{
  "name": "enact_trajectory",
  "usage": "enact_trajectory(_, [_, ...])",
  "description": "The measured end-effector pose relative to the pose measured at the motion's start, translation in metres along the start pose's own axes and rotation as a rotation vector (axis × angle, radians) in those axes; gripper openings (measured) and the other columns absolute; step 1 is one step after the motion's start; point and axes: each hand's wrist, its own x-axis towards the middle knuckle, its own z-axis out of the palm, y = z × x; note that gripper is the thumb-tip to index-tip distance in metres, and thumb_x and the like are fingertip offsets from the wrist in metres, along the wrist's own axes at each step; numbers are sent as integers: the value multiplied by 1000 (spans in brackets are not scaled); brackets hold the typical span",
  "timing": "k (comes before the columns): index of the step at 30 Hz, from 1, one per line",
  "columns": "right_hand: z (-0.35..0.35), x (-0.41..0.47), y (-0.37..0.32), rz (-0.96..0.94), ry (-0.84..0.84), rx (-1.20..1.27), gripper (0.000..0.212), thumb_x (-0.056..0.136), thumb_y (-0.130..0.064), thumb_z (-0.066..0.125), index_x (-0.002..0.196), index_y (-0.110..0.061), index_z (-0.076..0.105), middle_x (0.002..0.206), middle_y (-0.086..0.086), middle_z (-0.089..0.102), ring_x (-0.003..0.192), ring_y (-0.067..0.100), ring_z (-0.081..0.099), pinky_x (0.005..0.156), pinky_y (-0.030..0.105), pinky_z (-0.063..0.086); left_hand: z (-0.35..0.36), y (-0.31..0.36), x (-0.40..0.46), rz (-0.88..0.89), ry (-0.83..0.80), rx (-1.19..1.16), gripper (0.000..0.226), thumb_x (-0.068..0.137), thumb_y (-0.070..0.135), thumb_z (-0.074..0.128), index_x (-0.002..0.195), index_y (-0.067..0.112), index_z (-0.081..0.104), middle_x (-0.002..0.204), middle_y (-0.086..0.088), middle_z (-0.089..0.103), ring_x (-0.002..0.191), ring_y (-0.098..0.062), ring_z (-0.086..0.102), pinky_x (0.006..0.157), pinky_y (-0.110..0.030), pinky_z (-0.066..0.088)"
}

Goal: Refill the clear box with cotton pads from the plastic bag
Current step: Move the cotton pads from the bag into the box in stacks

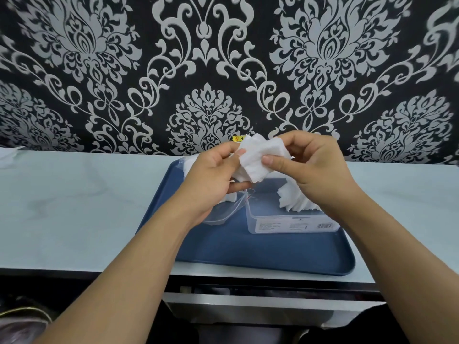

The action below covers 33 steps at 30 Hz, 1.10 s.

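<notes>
A stack of white square cotton pads (253, 161) is held in the air above the tray, pinched from both sides. My left hand (211, 177) grips its left edge and my right hand (313, 170) grips its right edge. Below my right hand stands the clear box (285, 222), open, with a slanted row of pads (295, 203) inside it. The plastic bag (221, 214) lies crumpled under my left hand, with some pads showing in it; much of it is hidden by my hand.
Box and bag rest on a blue tray (236, 247) on a pale counter (74, 207) against a patterned wall. A partly open drawer (248, 294) sits below the counter's front edge. Something white (7, 155) lies at the far left.
</notes>
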Motion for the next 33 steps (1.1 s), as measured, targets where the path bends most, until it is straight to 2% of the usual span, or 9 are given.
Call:
enact_trajectory(2, [1,0,1,6,26,-35,16,78,-4,81,93,-5,74,85,8,75,76,16,66,78,39,57,-1,0,0,3,-34,-4,22,105,19,50,112,13,71,99,-6,77,92,-17,74,79,-30,61])
enact_trajectory(6, [0,0,1,38,-4,-67,22,74,-4,83,95,-2,74,89,22,72,78,31,64,81,55,54,-1,0,0,5,-48,14,24,105,20,49,107,13,73,93,-4,76,90,-17,74,74,-28,62])
enact_trajectory(10, [-1,1,3,95,28,-31,53,72,-7,86,118,-20,65,91,24,70,81,41,65,89,54,55,-4,2,1,-9,-66,-28,24,103,17,50,105,12,73,92,-7,76,89,-21,73,76,-34,63])
enact_trajectory(13, [-1,0,0,37,32,-104,33,72,-8,85,101,-20,74,96,18,71,80,24,62,86,48,55,-10,4,0,4,-170,-25,35,89,-1,51,116,7,71,100,-11,75,92,-23,72,80,-33,62])
enact_trajectory(16, [-1,-1,0,-29,104,-125,23,71,-8,86,88,-21,77,96,6,71,87,26,67,82,39,58,-8,3,-2,23,-172,45,47,90,-18,44,110,16,71,96,-1,78,91,-15,74,77,-26,62])
enact_trajectory(20, [-1,-2,-2,-104,153,-123,20,73,-5,85,85,-18,76,93,4,72,82,14,65,72,29,54,-5,4,-3,-1,-139,4,42,97,-11,41,105,17,71,100,-7,78,95,-22,74,80,-29,62])
enact_trajectory(24, [-9,-6,-13,5,19,176,22,72,-5,77,94,-2,74,86,8,77,79,20,71,74,29,59,-5,5,-3,-2,-133,-19,37,100,-8,41,106,13,71,105,-16,77,91,-23,73,74,-26,62])
enact_trajectory(29, [-3,-5,-6,20,-29,-63,22,71,-13,81,92,-8,77,90,20,75,84,43,69,83,50,56,-3,6,-4,0,-169,-4,33,102,-4,44,108,15,71,88,3,78,80,-9,74,65,-19,58])
enact_trajectory(33, [-3,-2,-5,34,12,-90,17,77,-4,80,94,-7,77,88,18,75,74,20,65,77,41,58,-4,6,-3,-3,-202,-15,28,99,-1,51,113,13,72,101,-3,78,92,-14,74,78,-26,61])
